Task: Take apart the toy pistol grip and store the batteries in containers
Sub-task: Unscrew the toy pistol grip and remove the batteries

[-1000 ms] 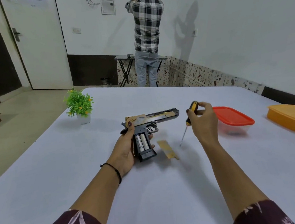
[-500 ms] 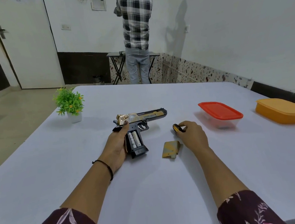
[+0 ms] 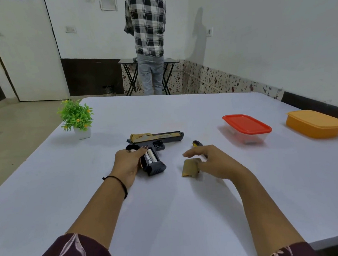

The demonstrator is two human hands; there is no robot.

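While the toy pistol [image 3: 164,136] lies on its side on the white bench [image 3: 172,219], my left hand [image 3: 128,164] grips it at the back of the handle, fingers curled round the rear edge. The barrel points to my right. The side of the handle is uncovered, and two batteries [image 3: 150,157] sit side by side in the exposed compartment.

My right hand [image 3: 214,161] is apart from the left, fingers loosely spread and holding nothing. It is over the near edge of the tan cover plate [image 3: 189,168], which lies on the bench just right of the handle; I cannot tell whether the two touch. The black-and-yellow end of a screwdriver [image 3: 197,143] shows just beyond my fingertips, the rest hidden by the hand.

Farther right stand a red-lidded container [image 3: 246,125] and, apart from it, an orange container [image 3: 316,124], both with lids on. A potted plant [image 3: 76,117] stands near the far left corner. Beyond the bench a person [image 3: 147,27] in a checked shirt stands, back turned, at a folding table [image 3: 126,60].
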